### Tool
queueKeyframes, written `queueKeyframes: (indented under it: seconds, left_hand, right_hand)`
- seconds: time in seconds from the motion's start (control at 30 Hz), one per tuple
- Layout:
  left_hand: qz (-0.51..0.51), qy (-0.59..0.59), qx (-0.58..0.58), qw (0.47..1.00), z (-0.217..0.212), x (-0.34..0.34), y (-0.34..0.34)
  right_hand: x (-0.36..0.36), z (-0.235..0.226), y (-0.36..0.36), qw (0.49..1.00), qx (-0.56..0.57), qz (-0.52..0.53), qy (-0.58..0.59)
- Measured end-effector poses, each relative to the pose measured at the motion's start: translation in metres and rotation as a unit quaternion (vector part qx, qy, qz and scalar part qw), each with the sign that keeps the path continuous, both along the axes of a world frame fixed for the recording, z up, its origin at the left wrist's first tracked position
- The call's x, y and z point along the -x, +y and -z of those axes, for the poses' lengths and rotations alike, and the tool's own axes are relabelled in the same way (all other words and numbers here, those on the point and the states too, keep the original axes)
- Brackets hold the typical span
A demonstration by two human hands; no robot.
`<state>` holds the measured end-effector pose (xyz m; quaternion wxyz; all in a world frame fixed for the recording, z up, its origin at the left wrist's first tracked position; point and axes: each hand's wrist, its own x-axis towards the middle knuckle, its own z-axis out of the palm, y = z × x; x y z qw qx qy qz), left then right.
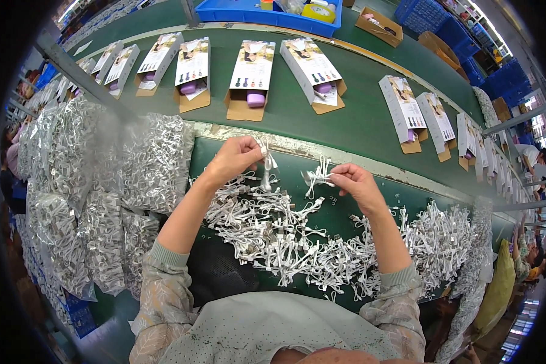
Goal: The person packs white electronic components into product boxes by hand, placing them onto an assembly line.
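My left hand pinches a bundled white cable that hangs from its fingertips, close to the edge of the conveyor. To its right, my right hand has its thumb and fingers closed on more white cables, held over the green tabletop. Below both hands spreads a loose heap of short white cables with metal plugs. The exact number of cables in each hand cannot be made out.
Open white boxes with purple items inside stand along the green conveyor. Clear bags packed with white cables pile up at left. A blue tray sits at the far side. A metal post slants at upper left. Several people work at right.
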<state>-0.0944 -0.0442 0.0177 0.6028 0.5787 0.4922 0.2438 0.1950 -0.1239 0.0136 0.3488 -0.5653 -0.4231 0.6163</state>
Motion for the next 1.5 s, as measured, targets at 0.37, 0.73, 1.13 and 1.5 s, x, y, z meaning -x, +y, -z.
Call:
queueKeyframes:
  seconds: [0.37,0.73,1.13,1.5]
  left_hand:
    - [-0.12,-0.059,0.065,0.989,0.048,0.013,-0.003]
    - [-0.089,-0.084,0.017,0.992,0.055,0.02,-0.001]
    - [-0.151,-0.106,-0.004,0.983,0.055,0.047,0.011]
    - [-0.155,-0.109,-0.005,0.982,0.058,0.06,0.005]
  right_hand:
    - [0.072,0.056,0.075,0.926,0.061,0.262,0.266]
    - [0.117,0.066,0.153,0.93,0.013,0.335,0.151]
    - [0.075,0.021,0.021,0.88,-0.118,-0.003,-0.46]
    - [0.11,0.043,0.133,0.884,-0.139,0.03,-0.445]
